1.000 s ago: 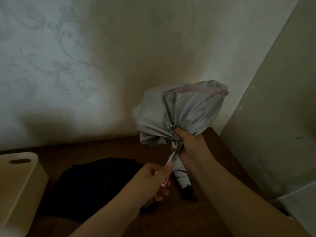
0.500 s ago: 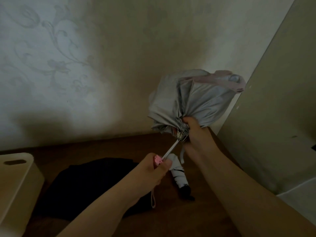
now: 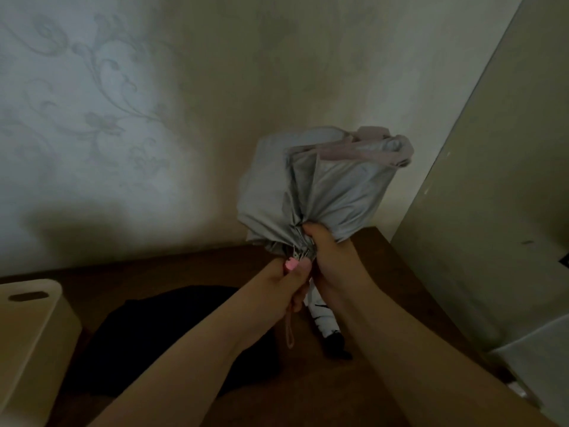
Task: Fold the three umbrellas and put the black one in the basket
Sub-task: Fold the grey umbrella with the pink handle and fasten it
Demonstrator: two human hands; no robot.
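Right hand (image 3: 331,257): we squeeze the bunched grey cloth umbrella (image 3: 320,189).
Left hand (image 3: 284,286): we grip its pink handle (image 3: 291,265).

A dark brown wooden table (image 3: 172,272) stood against the patterned wall, its right end close beside a pale panel. On it, toward the left, lay a black umbrella (image 3: 160,334), spread in a loose dark heap. At the left edge sat a cream basket (image 3: 27,343) with a slot handle near its rim, just beside the black fabric. Further right, a white folded umbrella (image 3: 323,322) with black markings lay on the wood, its dark end pointing toward the viewer.
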